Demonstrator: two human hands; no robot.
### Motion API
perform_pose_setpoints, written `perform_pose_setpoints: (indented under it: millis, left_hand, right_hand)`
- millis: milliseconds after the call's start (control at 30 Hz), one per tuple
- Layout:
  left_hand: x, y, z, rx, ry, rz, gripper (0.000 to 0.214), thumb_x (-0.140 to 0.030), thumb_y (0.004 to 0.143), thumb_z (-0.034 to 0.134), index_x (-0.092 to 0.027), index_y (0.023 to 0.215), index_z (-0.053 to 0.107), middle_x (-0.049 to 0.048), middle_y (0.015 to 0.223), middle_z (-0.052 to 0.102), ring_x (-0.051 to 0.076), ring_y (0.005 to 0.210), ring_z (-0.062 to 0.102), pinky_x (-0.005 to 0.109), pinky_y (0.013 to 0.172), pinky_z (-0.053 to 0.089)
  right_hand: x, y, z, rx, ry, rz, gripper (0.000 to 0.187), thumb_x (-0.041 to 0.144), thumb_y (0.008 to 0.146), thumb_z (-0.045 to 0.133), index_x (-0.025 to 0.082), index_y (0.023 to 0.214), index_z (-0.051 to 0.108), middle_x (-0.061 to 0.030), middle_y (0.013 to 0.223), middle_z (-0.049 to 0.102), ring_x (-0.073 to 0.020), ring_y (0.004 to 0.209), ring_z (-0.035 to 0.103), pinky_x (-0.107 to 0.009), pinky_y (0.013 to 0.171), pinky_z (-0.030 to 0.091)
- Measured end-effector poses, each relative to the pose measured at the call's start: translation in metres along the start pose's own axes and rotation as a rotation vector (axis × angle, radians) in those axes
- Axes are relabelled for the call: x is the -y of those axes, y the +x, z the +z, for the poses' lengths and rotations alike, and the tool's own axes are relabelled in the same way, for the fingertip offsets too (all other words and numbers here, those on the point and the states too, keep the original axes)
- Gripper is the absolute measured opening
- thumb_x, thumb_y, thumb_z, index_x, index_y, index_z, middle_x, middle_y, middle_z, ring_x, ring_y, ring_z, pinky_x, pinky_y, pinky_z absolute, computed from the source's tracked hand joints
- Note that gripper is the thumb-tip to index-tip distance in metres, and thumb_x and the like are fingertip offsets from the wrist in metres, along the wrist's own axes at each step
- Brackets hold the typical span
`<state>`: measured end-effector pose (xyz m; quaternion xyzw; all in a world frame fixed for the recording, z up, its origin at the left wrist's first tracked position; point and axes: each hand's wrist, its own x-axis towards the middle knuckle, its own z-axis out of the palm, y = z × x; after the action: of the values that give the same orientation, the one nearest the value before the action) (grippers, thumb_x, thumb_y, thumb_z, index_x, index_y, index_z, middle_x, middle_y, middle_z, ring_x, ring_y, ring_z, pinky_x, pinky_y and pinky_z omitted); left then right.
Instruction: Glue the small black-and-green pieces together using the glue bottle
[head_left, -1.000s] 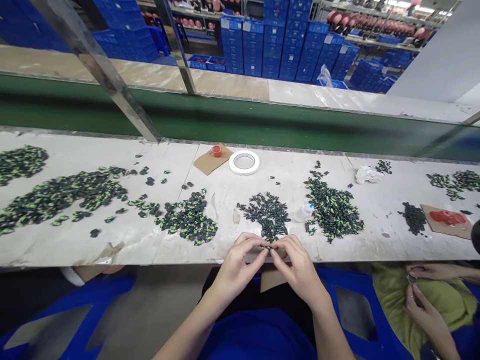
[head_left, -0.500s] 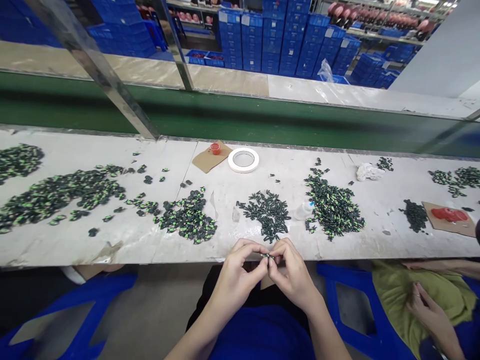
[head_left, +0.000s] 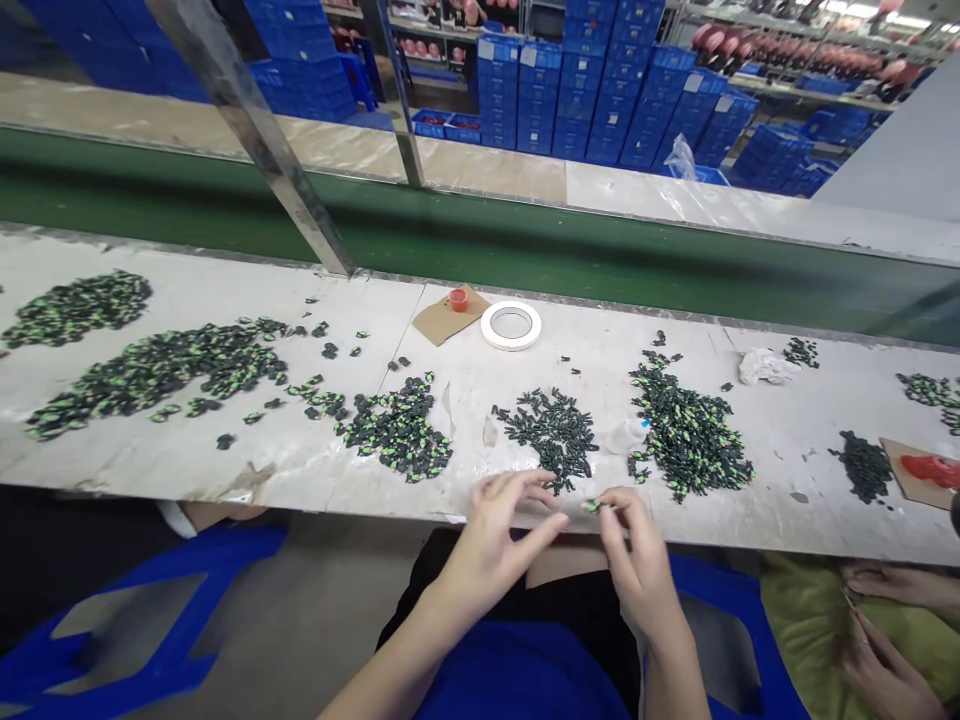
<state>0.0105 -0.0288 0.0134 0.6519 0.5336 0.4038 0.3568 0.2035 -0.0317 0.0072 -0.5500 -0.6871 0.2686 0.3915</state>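
Note:
My right hand (head_left: 637, 555) pinches a small black and green part (head_left: 595, 506) at the near edge of the worn white bench (head_left: 247, 465). Beside it, my left hand (head_left: 499, 535) has its fingers spread and loose, with nothing in them, a little apart from the part. Just beyond both hands lies a small heap of dark parts (head_left: 555, 438). To its right is a larger pile of black and green parts (head_left: 690, 435), and to its left another pile (head_left: 397, 430).
A roll of white tape (head_left: 511, 325) and a red cap on cardboard (head_left: 457, 299) lie further back. Long spreads of green parts (head_left: 165, 365) cover the bench's left. A green conveyor (head_left: 525, 250) runs behind. Another person's hands (head_left: 892, 640) work at the right.
My hands were pressed together on the small part; now they have come apart, the right keeping the part and the left opening. The view has shifted left and down.

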Motion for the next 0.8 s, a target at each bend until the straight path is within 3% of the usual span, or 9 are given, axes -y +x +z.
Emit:
perform_pose_setpoints:
  millis: [100,200,300,433,667,800]
  left_hand:
    - [0.021,0.006,-0.023,-0.224,0.276,0.049,0.016,-0.028,0.086,0.061,-0.027,0.102,0.066,0.0045,0.098,0.073,0.028,0.101,0.061,0.050,0.098,0.032]
    - [0.047,0.010,-0.045,-0.380,0.512,0.044,0.013,-0.025,0.087,0.058,-0.026,0.090,0.070,0.0083,0.093,0.073,0.033,0.103,0.056,0.055,0.095,0.025]
    - [0.066,0.015,-0.055,-0.359,0.605,0.077,0.013,-0.028,0.085,0.060,-0.027,0.080,0.072,0.0090,0.081,0.072,0.034,0.093,0.054,0.055,0.090,0.025]
    - [0.075,0.022,-0.056,-0.351,0.617,0.111,0.027,-0.028,0.087,0.054,-0.027,0.066,0.071,0.0087,0.071,0.070,0.031,0.086,0.053,0.052,0.086,0.026]
    - [0.084,0.022,-0.070,-0.274,0.634,0.168,0.024,-0.033,0.088,0.054,-0.028,0.073,0.072,0.0081,0.075,0.073,0.030,0.084,0.056,0.046,0.081,0.027]
    - [0.083,0.023,-0.071,-0.245,0.609,0.139,0.021,-0.030,0.087,0.055,-0.027,0.073,0.071,0.0065,0.074,0.073,0.029,0.084,0.058,0.045,0.081,0.027]
  right_hand:
    - [-0.021,0.011,-0.023,-0.344,-0.214,0.060,0.025,0.041,0.094,0.044,0.020,0.096,0.057,-0.0084,0.090,0.059,-0.0222,0.079,0.056,-0.035,0.069,0.047]
    - [-0.036,0.024,-0.039,-0.534,-0.400,0.134,0.039,0.053,0.091,0.045,0.018,0.102,0.059,-0.0135,0.097,0.059,-0.0303,0.096,0.050,-0.046,0.080,0.044]
    - [-0.043,0.035,-0.037,-0.522,-0.474,0.087,0.051,0.061,0.085,0.052,0.019,0.112,0.059,-0.0153,0.107,0.056,-0.0346,0.109,0.042,-0.055,0.092,0.036]
    - [-0.053,0.050,-0.016,-0.416,-0.466,-0.003,0.054,0.063,0.080,0.059,0.020,0.114,0.059,-0.0158,0.113,0.053,-0.0352,0.112,0.037,-0.057,0.096,0.033]
    - [-0.056,0.064,0.001,-0.376,-0.389,-0.061,0.034,0.053,0.083,0.061,0.021,0.093,0.057,-0.0163,0.114,0.059,-0.0367,0.121,0.038,-0.060,0.099,0.032]
    - [-0.040,0.056,-0.003,-0.380,-0.147,-0.054,0.027,0.043,0.084,0.063,0.022,0.095,0.049,-0.0152,0.117,0.063,-0.0317,0.129,0.043,-0.054,0.101,0.038]
